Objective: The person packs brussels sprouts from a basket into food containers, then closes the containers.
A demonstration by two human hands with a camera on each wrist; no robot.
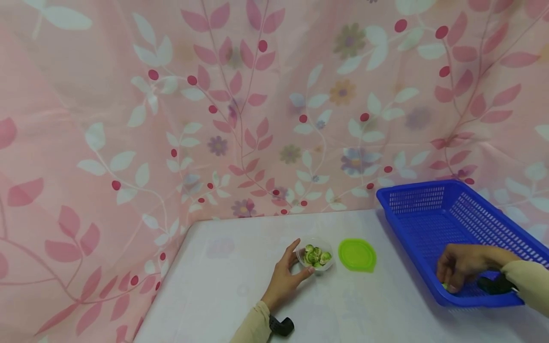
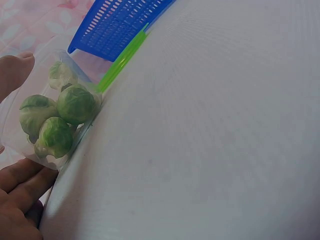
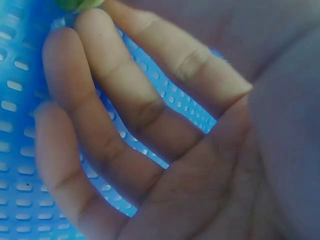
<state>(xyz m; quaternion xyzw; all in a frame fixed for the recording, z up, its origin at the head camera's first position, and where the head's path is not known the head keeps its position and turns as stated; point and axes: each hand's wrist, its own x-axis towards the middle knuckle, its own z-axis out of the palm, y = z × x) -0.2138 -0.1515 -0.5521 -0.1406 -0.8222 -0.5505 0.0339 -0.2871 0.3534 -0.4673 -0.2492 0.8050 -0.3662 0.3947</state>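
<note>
A clear plastic container (image 1: 315, 270) of Brussels sprouts (image 1: 314, 256) stands on the white table. My left hand (image 1: 284, 273) grips its side, thumb on one edge and fingers on the other. Through its see-through wall, the left wrist view shows several green sprouts (image 2: 76, 104) piled together. Inside the blue basket (image 1: 411, 252), at its near left corner, my right hand (image 1: 465, 264) pinches a Brussels sprout (image 3: 75, 4) at its fingertips. Only a small part of that sprout shows; the fingers hide the remainder.
Between container and basket, a bright green lid (image 1: 357, 255) lies flat on the white table (image 1: 223, 286). The basket has raised perforated walls and takes up the table's right side. A pink floral cloth (image 1: 274, 119) hangs behind the table.
</note>
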